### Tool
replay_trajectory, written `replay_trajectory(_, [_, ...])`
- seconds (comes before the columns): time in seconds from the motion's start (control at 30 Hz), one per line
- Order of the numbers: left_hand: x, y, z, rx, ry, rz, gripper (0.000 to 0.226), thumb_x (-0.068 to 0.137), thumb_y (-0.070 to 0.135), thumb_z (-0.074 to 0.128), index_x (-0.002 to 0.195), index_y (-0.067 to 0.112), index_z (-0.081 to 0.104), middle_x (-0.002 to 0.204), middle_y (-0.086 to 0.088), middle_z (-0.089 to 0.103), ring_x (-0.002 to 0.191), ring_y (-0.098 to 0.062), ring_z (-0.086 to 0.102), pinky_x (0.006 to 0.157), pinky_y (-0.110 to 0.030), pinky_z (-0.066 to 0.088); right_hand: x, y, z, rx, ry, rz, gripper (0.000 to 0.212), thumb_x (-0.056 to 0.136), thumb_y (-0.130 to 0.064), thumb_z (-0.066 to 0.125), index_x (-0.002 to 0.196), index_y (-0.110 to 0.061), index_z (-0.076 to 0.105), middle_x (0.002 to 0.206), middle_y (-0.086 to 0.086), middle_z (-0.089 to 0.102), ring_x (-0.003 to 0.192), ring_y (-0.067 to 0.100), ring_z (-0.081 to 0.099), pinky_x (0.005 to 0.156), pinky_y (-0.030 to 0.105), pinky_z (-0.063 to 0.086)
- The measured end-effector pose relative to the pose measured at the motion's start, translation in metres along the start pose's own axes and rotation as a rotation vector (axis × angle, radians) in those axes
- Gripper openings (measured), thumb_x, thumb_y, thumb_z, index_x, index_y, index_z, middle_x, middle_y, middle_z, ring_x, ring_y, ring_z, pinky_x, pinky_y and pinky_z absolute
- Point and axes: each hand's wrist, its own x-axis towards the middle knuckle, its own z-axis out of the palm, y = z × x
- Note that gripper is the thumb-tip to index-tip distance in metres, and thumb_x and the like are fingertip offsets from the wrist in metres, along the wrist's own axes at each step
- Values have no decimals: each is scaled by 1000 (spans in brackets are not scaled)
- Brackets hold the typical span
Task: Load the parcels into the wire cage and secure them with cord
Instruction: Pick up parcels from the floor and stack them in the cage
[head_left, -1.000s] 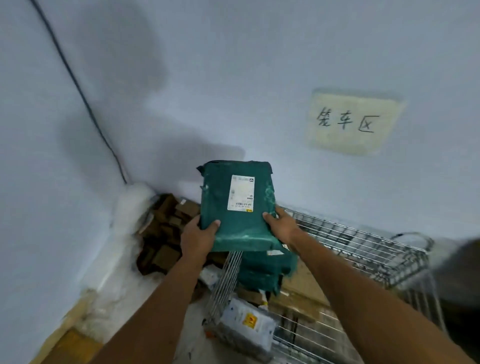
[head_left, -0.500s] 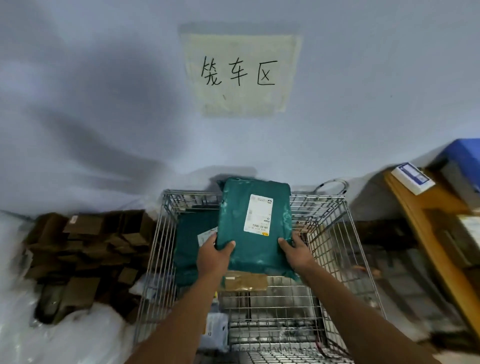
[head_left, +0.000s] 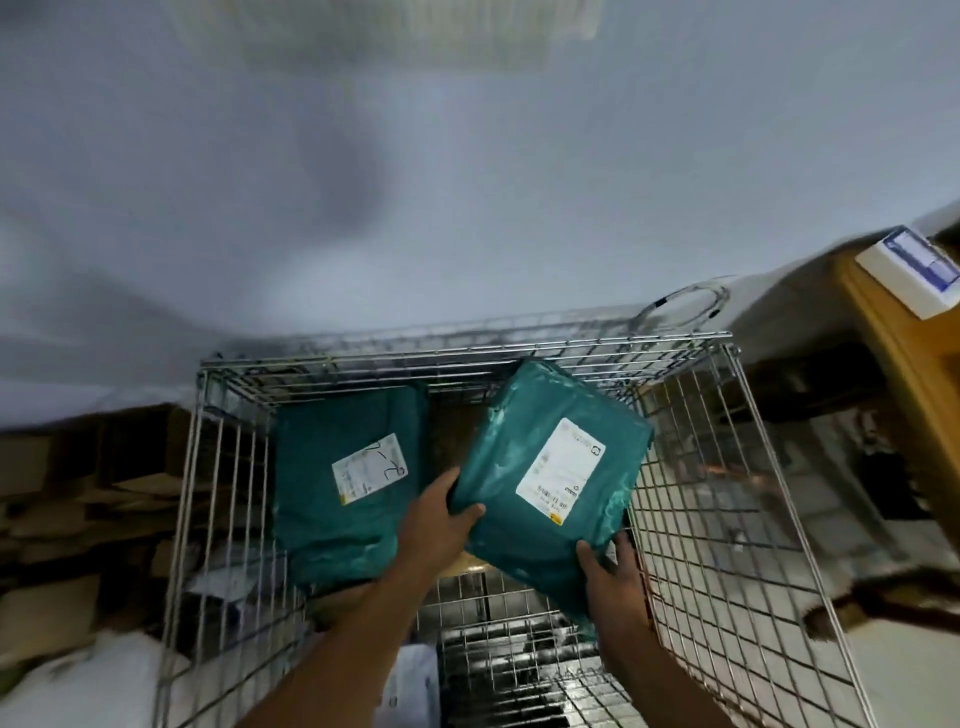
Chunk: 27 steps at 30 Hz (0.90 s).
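Note:
I hold a green parcel (head_left: 524, 467) with a white label, tilted, inside the right half of the wire cage (head_left: 722, 467). My left hand (head_left: 436, 525) grips its left edge and my right hand (head_left: 605, 571) grips its near corner. A second green parcel (head_left: 332, 499) with a white label lies in the cage's left half. A brown cardboard piece (head_left: 462, 564) shows under the held parcel. A coil of grey cord (head_left: 680, 306) hangs at the cage's far right rim.
A blue-grey wall (head_left: 467, 208) stands right behind the cage. Stacked brown cartons (head_left: 67, 499) lie to the left of it. A wooden shelf (head_left: 904, 353) with a white and blue box (head_left: 919, 270) stands at the right. A white packet (head_left: 410, 680) lies near the cage's front.
The view has swung from the corner to above the cage. Both hands have lowered the green parcel into the cage's right half and turned it clockwise, beside the other green parcel.

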Motion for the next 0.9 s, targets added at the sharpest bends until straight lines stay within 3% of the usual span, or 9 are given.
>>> replay_trajectory(0.07, [13,-14,12,-1,8,-17,60,87,24,79,143,26,56,129,3,68,115,-19,65,101,-42,54,19,15,5,6,-17,17,52,100,-21,61,147,-33,43,140,15,59,123,41,58,93,64,53])
replay_trajectory(0.2, [13,-53,29,-84,85,-105,44,86,21,80,127,24,63,108,8,74,93,-11,72,83,-32,61,54,30,9,-26,-130,-3,47,101,-12,58,142,-36,52,131,5,68,115,33,65,88,61,57])
replay_trajectory(0.33, [3,-82,38,-158,198,-176,27,89,13,77,104,31,62,94,4,72,88,-25,74,62,-24,60,93,16,32,-222,-272,-108,53,101,-13,58,146,-39,48,136,0,65,121,28,63,98,58,54])
replay_trajectory(0.43, [21,-83,41,38,181,-163,31,95,22,70,125,13,65,113,-8,70,101,-24,69,78,-26,56,126,5,54,-334,-254,-178,51,101,-12,57,149,-28,47,135,2,65,121,29,62,104,53,51])
replay_trajectory(0.53, [34,-79,46,295,211,-162,40,95,24,68,131,9,62,119,-15,64,111,-33,63,92,-37,52,141,4,63,-468,-227,-186,55,100,-14,56,152,-26,43,136,5,65,119,33,63,103,50,50])
replay_trajectory(0.63, [25,-78,60,474,272,-86,69,96,24,68,157,15,36,134,-15,47,118,-31,53,99,-43,51,145,7,63,-538,-253,-169,56,101,-17,53,154,-27,37,138,7,63,119,34,62,102,48,51])
replay_trajectory(0.7, [18,-81,71,516,215,28,72,98,25,64,160,15,28,146,-15,44,127,-32,48,104,-41,48,144,9,64,-514,-326,-128,57,103,-18,51,156,-25,31,143,7,59,122,33,60,105,47,49])
replay_trajectory(0.8, [10,-85,85,540,-36,76,63,106,37,47,161,13,26,166,-9,29,153,-31,23,125,-38,18,142,12,62,-438,-379,-65,60,106,-22,44,161,-24,19,152,8,50,127,30,57,110,46,46])
replay_trajectory(0.9, [10,-90,89,558,-159,33,63,109,45,30,163,16,14,171,-2,5,158,-26,-4,125,-35,-3,143,12,61,-386,-398,-17,61,108,-29,40,162,-21,13,157,11,42,135,31,50,114,47,42])
